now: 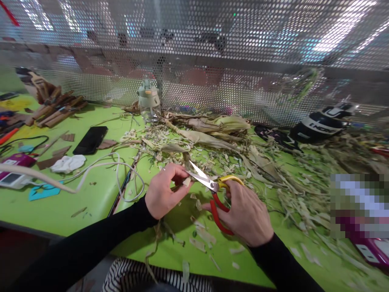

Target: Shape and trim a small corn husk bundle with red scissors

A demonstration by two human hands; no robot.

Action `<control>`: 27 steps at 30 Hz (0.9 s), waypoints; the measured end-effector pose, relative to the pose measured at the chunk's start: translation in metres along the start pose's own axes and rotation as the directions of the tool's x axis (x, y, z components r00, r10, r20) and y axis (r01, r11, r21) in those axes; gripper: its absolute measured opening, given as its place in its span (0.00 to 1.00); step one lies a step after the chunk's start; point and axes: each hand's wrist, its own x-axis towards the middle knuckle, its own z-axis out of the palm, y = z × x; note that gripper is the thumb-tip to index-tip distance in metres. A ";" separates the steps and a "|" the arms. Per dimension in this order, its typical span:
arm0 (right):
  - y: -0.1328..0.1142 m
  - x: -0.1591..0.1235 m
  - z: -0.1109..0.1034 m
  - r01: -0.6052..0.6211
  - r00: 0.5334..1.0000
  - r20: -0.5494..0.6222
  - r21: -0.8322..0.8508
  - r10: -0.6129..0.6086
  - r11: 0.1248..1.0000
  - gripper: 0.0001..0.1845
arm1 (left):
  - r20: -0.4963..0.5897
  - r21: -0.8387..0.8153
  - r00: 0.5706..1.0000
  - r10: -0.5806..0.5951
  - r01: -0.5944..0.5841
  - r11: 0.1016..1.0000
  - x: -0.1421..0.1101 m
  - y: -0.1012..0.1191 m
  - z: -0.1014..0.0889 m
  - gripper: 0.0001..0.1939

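My right hand [251, 213] grips a pair of scissors [213, 185] with one yellow and one red handle. Their blades are apart and point toward the fingertips of my left hand [164, 192]. Pinched in that left hand is a small pale piece of dried corn husk [186, 181], close beside the lower blade. A longer curled husk strip [174, 149] rises just beyond the blade tips; whether it joins the pinched piece is hidden by the fingers. Cut husk scraps [203, 233] lie scattered on the green table [136, 239] under both hands.
A heap of dried husks [212, 129] lies ahead, behind it a perforated metal screen [194, 81]. Around it are a clear bottle [149, 101], a black bottle [322, 121], a phone [90, 140], a white cable [118, 174] and brown rolled bundles [59, 107].
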 end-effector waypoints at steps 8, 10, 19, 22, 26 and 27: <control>0.000 -0.001 0.000 0.027 0.997 -0.069 -0.180 -0.040 0.983 0.24 | 0.013 -0.017 0.983 -0.181 0.181 0.983 0.002 0.001 0.002 0.08; 0.000 0.000 -0.001 0.035 0.997 -0.066 -0.188 -0.048 0.982 0.23 | 0.022 -0.020 0.981 -0.194 0.194 0.981 0.003 0.001 0.002 0.08; -0.002 -0.001 -0.001 0.067 0.991 -0.100 -0.198 -0.088 0.978 0.22 | 0.046 -0.005 0.971 -0.234 0.234 0.972 0.004 0.006 -0.001 0.07; -0.004 -0.002 -0.002 0.060 0.991 -0.104 -0.204 -0.083 0.977 0.22 | 0.051 -0.007 0.975 -0.215 0.215 0.977 0.004 0.005 -0.001 0.06; -0.006 -0.005 -0.003 0.043 0.994 -0.086 -0.190 -0.060 0.981 0.22 | 0.037 0.016 0.986 -0.160 0.160 0.987 0.003 0.003 -0.001 0.06; -0.006 -0.005 -0.003 0.033 0.996 -0.076 -0.173 -0.047 0.984 0.22 | 0.034 0.023 0.988 -0.151 0.151 0.988 0.003 0.003 -0.001 0.06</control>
